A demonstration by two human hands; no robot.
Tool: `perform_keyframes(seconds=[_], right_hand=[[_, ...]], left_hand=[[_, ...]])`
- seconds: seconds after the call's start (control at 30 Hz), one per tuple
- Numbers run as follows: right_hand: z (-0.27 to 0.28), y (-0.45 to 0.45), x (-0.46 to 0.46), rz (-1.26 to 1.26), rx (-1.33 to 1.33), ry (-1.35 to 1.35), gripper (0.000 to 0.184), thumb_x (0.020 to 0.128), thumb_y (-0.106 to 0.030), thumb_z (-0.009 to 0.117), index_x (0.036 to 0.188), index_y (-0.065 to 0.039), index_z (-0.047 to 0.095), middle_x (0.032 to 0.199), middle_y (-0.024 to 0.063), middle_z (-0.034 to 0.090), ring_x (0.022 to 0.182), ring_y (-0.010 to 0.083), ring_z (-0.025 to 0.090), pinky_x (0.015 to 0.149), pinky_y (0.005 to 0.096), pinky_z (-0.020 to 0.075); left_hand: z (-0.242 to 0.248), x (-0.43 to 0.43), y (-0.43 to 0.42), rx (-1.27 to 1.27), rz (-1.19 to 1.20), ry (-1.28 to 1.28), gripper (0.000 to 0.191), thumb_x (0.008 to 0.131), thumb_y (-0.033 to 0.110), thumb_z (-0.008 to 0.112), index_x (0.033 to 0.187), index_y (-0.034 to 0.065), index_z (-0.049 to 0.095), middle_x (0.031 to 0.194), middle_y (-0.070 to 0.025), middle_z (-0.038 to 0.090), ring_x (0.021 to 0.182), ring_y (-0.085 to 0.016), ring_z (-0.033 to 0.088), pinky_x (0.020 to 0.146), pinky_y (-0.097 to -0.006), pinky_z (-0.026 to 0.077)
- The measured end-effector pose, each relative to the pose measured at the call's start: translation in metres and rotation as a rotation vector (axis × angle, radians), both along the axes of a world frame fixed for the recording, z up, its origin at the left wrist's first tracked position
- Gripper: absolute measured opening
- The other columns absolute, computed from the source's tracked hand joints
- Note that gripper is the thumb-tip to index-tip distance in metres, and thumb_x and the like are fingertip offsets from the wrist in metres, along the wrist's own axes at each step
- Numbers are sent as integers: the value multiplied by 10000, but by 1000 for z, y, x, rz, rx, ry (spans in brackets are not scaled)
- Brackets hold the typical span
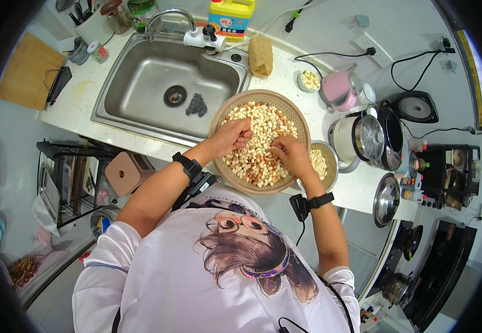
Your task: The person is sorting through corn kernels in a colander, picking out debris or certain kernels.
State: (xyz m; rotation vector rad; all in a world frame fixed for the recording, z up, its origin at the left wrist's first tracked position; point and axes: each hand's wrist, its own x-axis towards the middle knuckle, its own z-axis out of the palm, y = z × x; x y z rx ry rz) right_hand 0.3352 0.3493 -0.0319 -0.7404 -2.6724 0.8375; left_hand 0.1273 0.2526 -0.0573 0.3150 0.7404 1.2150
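A round tan plastic colander [303, 125] holds many peanuts [262, 166], some pale and peeled, others in reddish-brown skins. My left hand [233, 135] hovers over its left side with the fingers curled in; whatever may be inside the fist is hidden. On the right side, my right hand [291, 154] reaches down at the peanuts, thumb and fingertips drawn together. Whether a peanut is pinched there is too small to tell. Partly under the right wrist stands a metal bowl [331, 164] containing pale peanut pieces [318, 163].
The steel sink [141, 91] with a dark scouring pad [196, 105] lies left of the colander. Behind are a loofah [261, 56], a yellow detergent jug [230, 21] and a small bowl of garlic cloves [310, 80]. A pink kettle [338, 89] and a cream electric pot [345, 135] stand right.
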Motion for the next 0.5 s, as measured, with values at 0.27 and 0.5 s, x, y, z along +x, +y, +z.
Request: perform_keyframes(seconds=[0.27,0.5], right_hand=[[-7,-16,-10,-11,285,-301,145,711,-123,657,814,-55,581,792,110,579,785,286,575,669,390,460],[4,-19,-22,-163,-25,-110,47,812,-59,549,808,-12,554,766,151,575,746,309,572,645,374,448]], left_hand=[[-7,2,1,6,5,22,192,936,210,454,797,78,443,703,29,407,565,-38,345,457,-160,294],[-1,2,2,-23,-47,-11,129,937,154,448,902,42,499,740,21,436,586,-38,362,482,-153,319]])
